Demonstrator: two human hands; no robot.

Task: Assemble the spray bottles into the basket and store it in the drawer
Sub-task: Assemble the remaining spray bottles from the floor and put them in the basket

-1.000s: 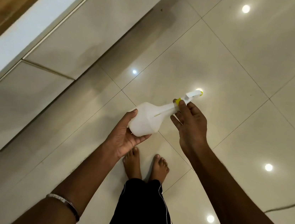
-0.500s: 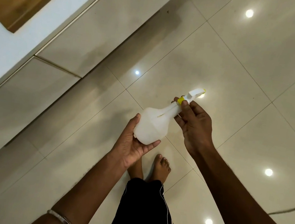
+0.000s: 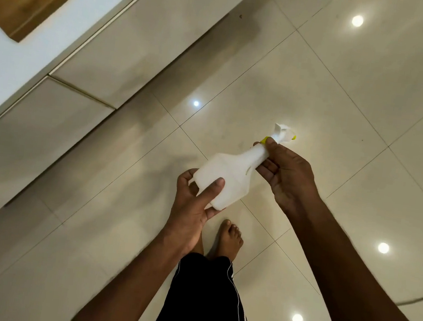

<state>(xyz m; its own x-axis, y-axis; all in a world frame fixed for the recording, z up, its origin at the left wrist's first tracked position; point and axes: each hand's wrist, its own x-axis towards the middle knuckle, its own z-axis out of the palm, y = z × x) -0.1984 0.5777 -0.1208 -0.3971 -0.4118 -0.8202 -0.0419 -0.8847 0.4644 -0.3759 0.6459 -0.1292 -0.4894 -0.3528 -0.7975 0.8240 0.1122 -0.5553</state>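
A white plastic spray bottle (image 3: 229, 176) is held tilted above the floor, base toward me and neck pointing up-right. Its white spray head (image 3: 281, 132) with a yellow collar and yellow nozzle tip sits on the neck. My left hand (image 3: 194, 206) grips the bottle's base, thumb across its side. My right hand (image 3: 286, 174) pinches the neck just under the yellow collar. No basket shows in the head view.
A glossy beige tiled floor (image 3: 343, 123) with bright ceiling-light reflections fills the view. Pale glossy drawer fronts (image 3: 89, 65) run along the left under a white counter edge (image 3: 9, 61) with wood at the top left. My bare feet (image 3: 230, 240) stand below the bottle.
The bottle has turned in my hands, so the spray head now points another way. My left thumb has shifted onto the bottle's side, and the view has drifted slightly.
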